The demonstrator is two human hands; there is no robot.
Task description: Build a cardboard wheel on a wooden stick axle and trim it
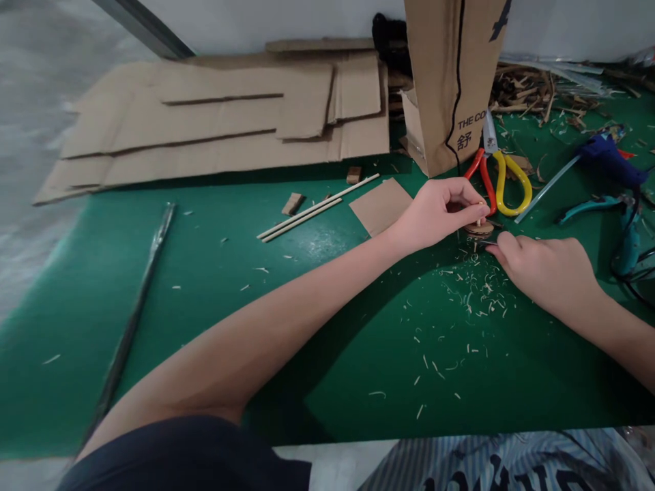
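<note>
Head view: green table (215, 307) carries flattened cardboard (215, 123) far left; left hand (434, 215) pinches a peg upright through a small round disc (479, 228) at right centre; right hand (542, 269), fingers closed, seems to press a thin blade against its base; trimming appears underway, and the next cut calls for a steady hold.

Brown cardboard box (450, 75) reads "THE CO", cut off; beneath it "舒".

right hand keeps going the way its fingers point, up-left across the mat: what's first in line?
The small cardboard disc on its stick, right at the right hand's fingertips; the left hand holds it from above. Depth looks about level.
</note>
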